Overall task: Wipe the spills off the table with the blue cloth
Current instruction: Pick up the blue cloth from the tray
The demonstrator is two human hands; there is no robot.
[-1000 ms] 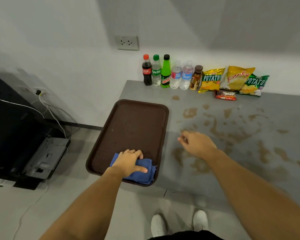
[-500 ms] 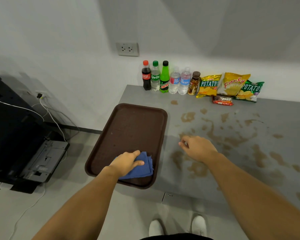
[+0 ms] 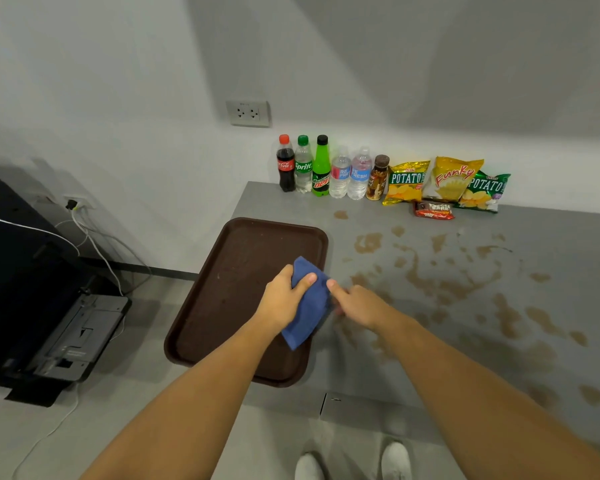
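1. Two white shoes (image 3: pixel 350 462) are showing at the bottom edge, on the floor below the table (image 3: pixel 551 306).
2. The left hand (image 3: pixel 283 299) is gripping the blue cloth (image 3: pixel 309 306), fingers curled over its upper part and thumb lying across its front. The cloth is hanging clear above the right rim of the brown tray (image 3: pixel 236 292).
3. The right hand (image 3: pixel 359 304) is reaching in from the right, one extended fingertip touching the cloth's right edge. Whether it is gripping the cloth cannot be told.
4. The tray is lying flat on the table's left end, its left side overhanging the edge.
5. Brown spills (image 3: pixel 444 278) are spreading across the table to the right of the tray.
6. Six bottles (image 3: pixel 321 168) are standing in a row against the wall, with three chip bags (image 3: pixel 447 183) to their right and a red snack pack (image 3: pixel 433 210) lying in front of the bags.
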